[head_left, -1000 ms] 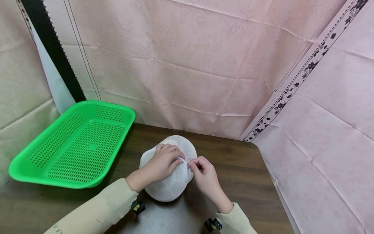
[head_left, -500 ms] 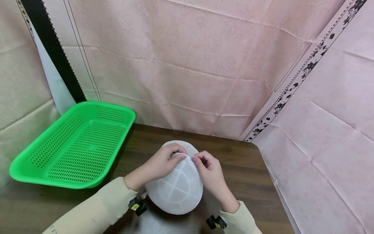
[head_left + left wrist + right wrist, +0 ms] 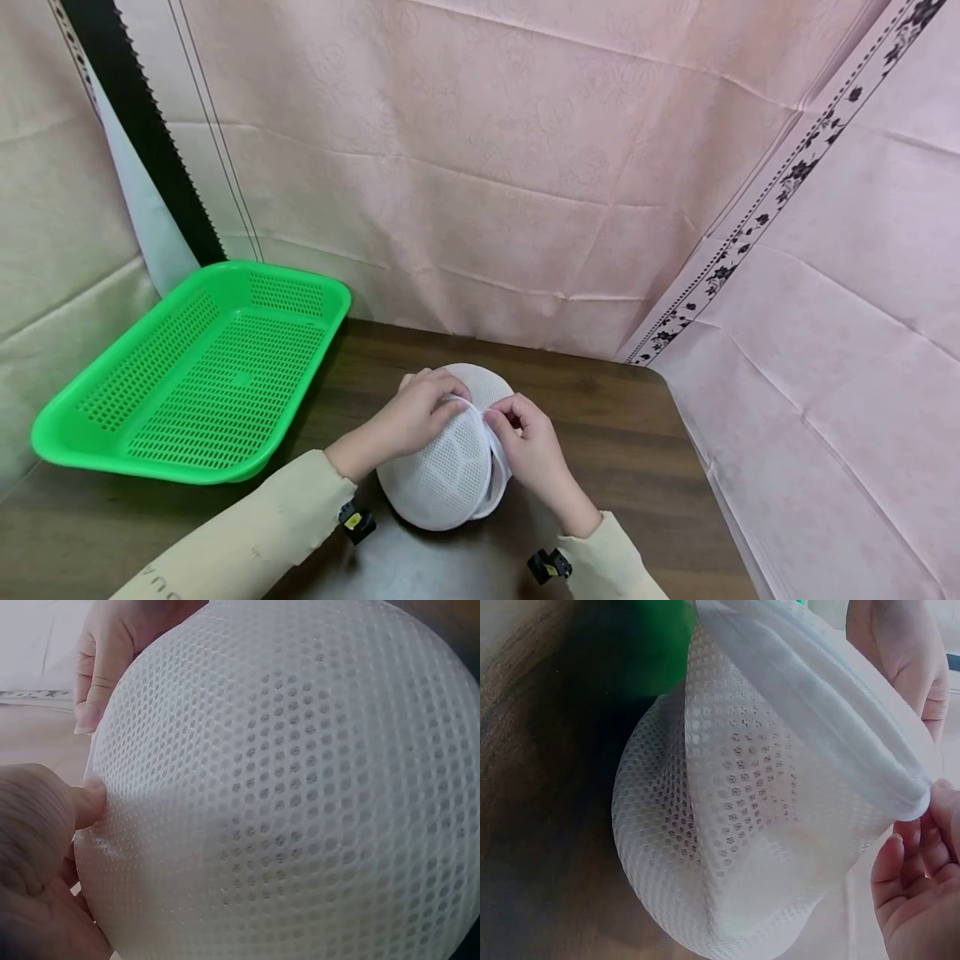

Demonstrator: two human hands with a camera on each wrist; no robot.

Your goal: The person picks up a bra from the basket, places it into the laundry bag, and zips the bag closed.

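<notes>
A white mesh laundry bag, rounded in shape, is held up over the table in the head view. My left hand grips its upper edge, the thumb pressed on the mesh in the left wrist view. On the other side, my right hand pinches the end of the white zipper band between thumb and finger. That band runs along the bag's edge in the right wrist view. Below it the mesh bulges, and a pale patch shows there; what it is I cannot tell. The zipper pull is hidden.
A green plastic basket with perforated sides stands on the left of the brown wooden table. Pale pink patterned cloth hangs behind the table and along both sides.
The bag has tipped and turned over the last second, swinging toward me and then partly back. A gap along its right side shows now. Both hands keep their hold and have shifted only slightly.
</notes>
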